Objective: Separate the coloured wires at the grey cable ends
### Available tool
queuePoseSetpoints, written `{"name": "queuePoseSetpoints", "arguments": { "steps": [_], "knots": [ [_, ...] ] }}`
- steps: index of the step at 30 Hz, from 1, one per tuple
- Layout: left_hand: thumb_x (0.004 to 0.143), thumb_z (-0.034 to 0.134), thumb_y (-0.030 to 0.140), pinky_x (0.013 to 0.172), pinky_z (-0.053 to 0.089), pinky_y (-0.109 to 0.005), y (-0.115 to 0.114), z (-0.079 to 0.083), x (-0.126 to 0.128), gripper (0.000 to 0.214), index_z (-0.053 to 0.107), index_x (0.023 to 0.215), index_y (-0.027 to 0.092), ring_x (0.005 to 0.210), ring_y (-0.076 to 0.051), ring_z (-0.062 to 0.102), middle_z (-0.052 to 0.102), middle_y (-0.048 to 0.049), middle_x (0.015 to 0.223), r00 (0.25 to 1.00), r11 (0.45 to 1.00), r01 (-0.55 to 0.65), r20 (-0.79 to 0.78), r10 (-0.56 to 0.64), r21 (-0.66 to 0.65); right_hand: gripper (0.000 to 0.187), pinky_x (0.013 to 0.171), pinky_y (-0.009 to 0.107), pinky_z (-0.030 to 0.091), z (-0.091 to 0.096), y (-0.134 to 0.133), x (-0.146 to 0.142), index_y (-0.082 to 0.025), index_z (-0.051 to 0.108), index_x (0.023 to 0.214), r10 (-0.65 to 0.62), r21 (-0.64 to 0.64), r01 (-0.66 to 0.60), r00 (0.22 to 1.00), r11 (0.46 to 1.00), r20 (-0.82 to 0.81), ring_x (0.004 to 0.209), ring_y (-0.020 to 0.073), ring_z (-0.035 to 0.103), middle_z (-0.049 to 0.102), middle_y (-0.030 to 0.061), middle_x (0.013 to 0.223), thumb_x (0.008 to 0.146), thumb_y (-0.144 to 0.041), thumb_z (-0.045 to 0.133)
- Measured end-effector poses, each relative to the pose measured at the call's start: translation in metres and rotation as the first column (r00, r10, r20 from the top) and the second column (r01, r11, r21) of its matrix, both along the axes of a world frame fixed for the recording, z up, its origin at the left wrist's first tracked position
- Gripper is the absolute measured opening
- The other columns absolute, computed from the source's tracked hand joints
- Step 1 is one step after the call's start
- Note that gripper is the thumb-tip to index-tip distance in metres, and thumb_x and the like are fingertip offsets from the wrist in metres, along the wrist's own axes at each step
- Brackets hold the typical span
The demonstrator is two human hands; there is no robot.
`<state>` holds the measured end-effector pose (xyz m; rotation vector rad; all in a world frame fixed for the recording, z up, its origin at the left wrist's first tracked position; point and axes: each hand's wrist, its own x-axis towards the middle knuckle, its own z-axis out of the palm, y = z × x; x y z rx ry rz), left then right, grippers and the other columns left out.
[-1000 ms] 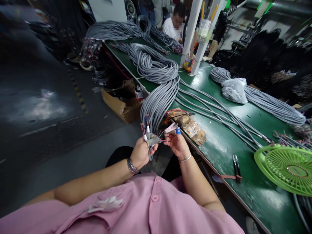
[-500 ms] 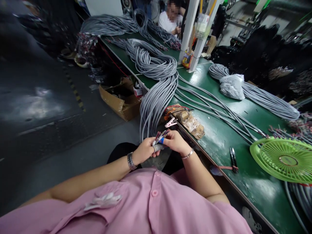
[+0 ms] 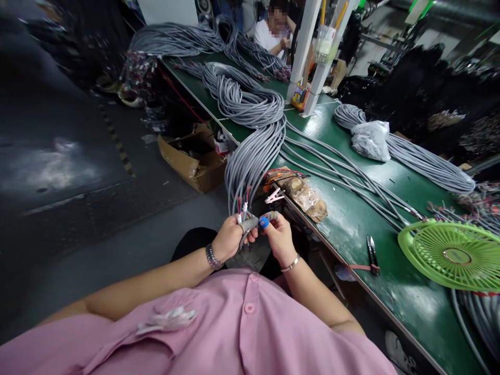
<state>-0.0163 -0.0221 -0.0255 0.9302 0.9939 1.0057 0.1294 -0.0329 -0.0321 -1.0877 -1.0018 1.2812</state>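
My left hand (image 3: 228,238) is closed around the end of a grey cable (image 3: 247,225), from which several thin coloured wires (image 3: 242,203) stick up. My right hand (image 3: 277,234) is right beside it, fingers pinched on the wire ends, with a blue cap on one fingertip (image 3: 264,222). Both hands hover over my lap, just off the left edge of the green bench (image 3: 351,229). The cable runs up into a thick bundle of grey cables (image 3: 253,151) hanging off the bench.
A pink clip (image 3: 274,196) and a taped brown bundle (image 3: 302,195) lie near the bench edge. Black cutters (image 3: 372,253) and a green fan (image 3: 453,258) sit to the right. A cardboard box (image 3: 195,156) stands on the floor. Another person (image 3: 275,31) sits at the far end.
My hands came together half a second ago and have drawn slightly apart again; the wires now stand up from my left hand. The view shifted a little.
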Motion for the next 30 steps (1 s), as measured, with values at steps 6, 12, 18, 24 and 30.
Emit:
{"name": "queuePoseSetpoints", "arguments": {
  "steps": [6,12,18,24,30],
  "knots": [
    [0.074,0.068,0.031,0.039,0.036,-0.02,0.001,-0.001,-0.006,0.025,0.061,0.056,0.013,0.04,-0.013,0.056,0.064,-0.0076,0.05,0.978,0.982,0.187,-0.101,-0.184,0.015,0.025,0.05,0.022,0.039,0.002,0.013,0.002,-0.018,0.063,0.076,0.15,-0.036,-0.15,0.989,0.988,0.005,0.052,0.0085,0.048,0.058,-0.0039,0.062,0.071,-0.039,0.076],
    [0.071,0.069,0.032,0.036,0.032,-0.02,0.004,-0.002,-0.003,0.022,0.062,0.065,0.013,0.037,-0.012,0.053,0.062,-0.0042,0.048,0.998,1.0,-0.015,0.055,0.017,-0.027,0.029,0.047,0.021,0.038,0.003,0.024,-0.004,-0.017,0.065,0.077,0.127,-0.082,-0.13,0.991,0.988,-0.036,0.048,0.0074,0.044,0.055,-0.0045,0.059,0.07,-0.043,0.077],
    [0.068,0.072,0.033,0.036,0.033,-0.02,0.009,0.001,0.002,0.023,0.06,0.066,0.013,0.038,-0.012,0.053,0.063,-0.0037,0.05,0.979,0.988,-0.138,0.139,0.147,-0.068,0.028,0.048,0.022,0.037,0.003,0.025,-0.01,-0.017,0.065,0.075,0.046,-0.062,-0.05,0.997,0.997,-0.058,0.049,0.0075,0.045,0.057,-0.0036,0.06,0.068,-0.04,0.079],
    [0.065,0.073,0.031,0.035,0.032,-0.019,0.013,0.004,0.002,0.023,0.059,0.069,0.014,0.039,-0.012,0.054,0.064,-0.0031,0.051,0.956,0.968,-0.227,0.167,0.242,-0.106,0.025,0.048,0.023,0.038,0.004,0.024,-0.016,-0.019,0.062,0.072,0.022,-0.023,-0.025,0.995,0.999,-0.092,0.051,0.009,0.047,0.058,-0.0029,0.059,0.071,-0.038,0.077],
    [0.063,0.072,0.03,0.034,0.03,-0.019,0.017,0.004,0.0,0.022,0.059,0.069,0.013,0.038,-0.012,0.054,0.063,-0.003,0.05,0.946,0.962,-0.244,0.188,0.264,-0.125,0.026,0.05,0.023,0.038,0.0,0.024,-0.018,-0.018,0.061,0.07,0.002,-0.026,-0.004,0.997,1.0,-0.076,0.053,0.009,0.047,0.058,-0.0025,0.061,0.07,-0.037,0.079]
  ]
}}
